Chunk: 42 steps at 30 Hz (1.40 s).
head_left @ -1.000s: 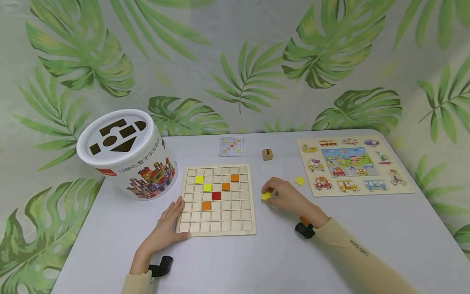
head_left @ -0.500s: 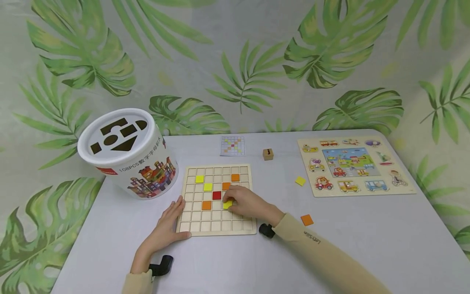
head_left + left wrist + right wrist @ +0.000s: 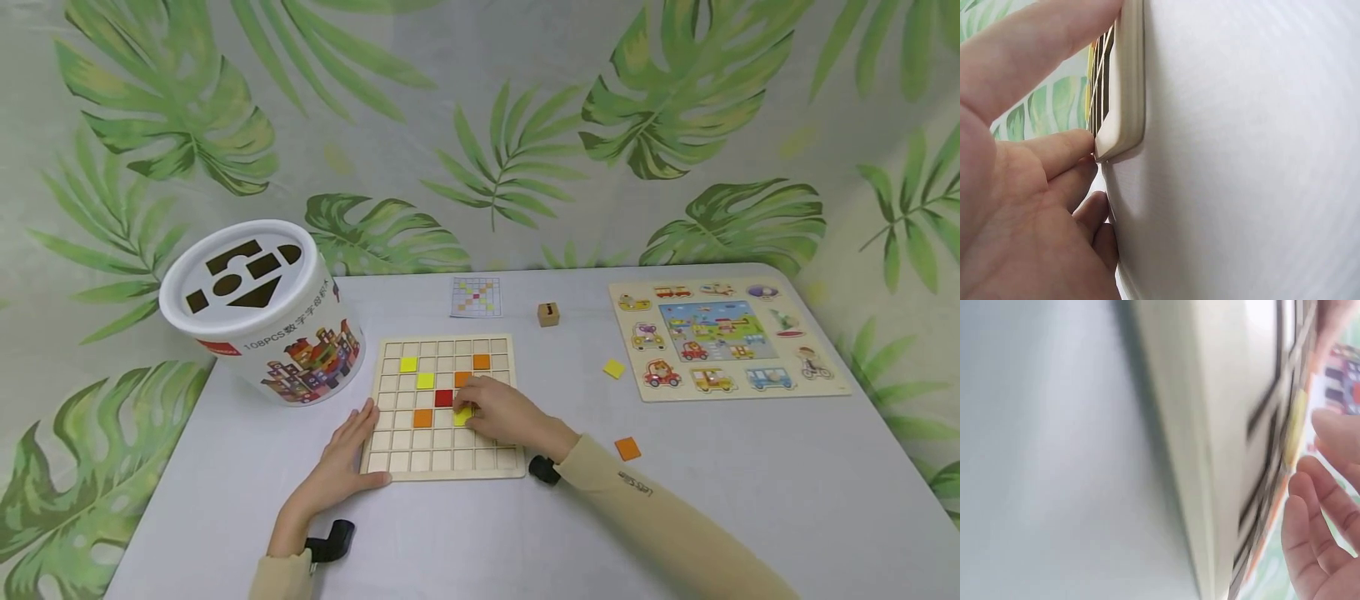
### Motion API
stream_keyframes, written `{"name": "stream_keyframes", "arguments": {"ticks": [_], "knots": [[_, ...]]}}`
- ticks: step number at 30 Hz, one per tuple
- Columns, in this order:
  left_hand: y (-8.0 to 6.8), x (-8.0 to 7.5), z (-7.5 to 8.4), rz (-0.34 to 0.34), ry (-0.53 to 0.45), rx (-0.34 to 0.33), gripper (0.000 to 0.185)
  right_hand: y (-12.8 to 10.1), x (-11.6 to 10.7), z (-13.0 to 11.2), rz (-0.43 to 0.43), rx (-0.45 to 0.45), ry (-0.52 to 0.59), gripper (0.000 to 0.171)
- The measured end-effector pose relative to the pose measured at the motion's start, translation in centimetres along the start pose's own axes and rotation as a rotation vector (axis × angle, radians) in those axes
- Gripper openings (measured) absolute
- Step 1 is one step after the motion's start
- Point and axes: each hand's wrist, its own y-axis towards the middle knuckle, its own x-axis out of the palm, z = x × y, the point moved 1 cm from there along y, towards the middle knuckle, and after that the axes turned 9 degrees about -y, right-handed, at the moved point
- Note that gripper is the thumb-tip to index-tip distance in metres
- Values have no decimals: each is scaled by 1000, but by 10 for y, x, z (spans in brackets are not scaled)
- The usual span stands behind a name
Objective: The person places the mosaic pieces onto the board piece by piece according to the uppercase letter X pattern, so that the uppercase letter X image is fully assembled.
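Hands on a wooden grid board (image 3: 442, 454) at table centre. From the head view: right hand (image 3: 504, 414) pinching a yellow tile (image 3: 463, 415) over a cell just right of and below the red tile (image 3: 443, 398); left hand (image 3: 341, 461) flat, fingers straight, against the board's left edge. From the left wrist: fingertips (image 3: 1063, 150) touching the board's corner (image 3: 1124, 119). From the right wrist: blurred board edge, curled fingers (image 3: 1310, 544).

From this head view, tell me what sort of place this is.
Probably a staged tabletop play or recording corner, not a lived-in room. A leaf-print backdrop hangs behind a grey table set with children's toys: a wooden grid board, a shape-sorter bucket and a vehicle puzzle.
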Motion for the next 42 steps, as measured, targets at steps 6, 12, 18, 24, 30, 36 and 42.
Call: {"name": "stream_keyframes", "arguments": {"ticks": [6,12,18,24,30,36,42], "knots": [[0,0,2,-5,5,-5,100,-42,-27,27,45,85,158,25],[-2,-1,6,-1,12,-5,100,-109,-52,71,79,108,171,23],[-4,-3,8,8,-1,10,100,-165,-58,102,49,166,188,24],[-3,-2,7,3,1,11,99,-187,-45,111,71,146,118,33],[-1,-2,4,0,13,6,100,-180,-37,105,92,185,102,31],[-1,-1,2,6,-3,14,100,-144,-30,82,135,109,164,29],[-1,1,-1,4,-19,20,100,-90,-21,40,144,12,249,27]]}}
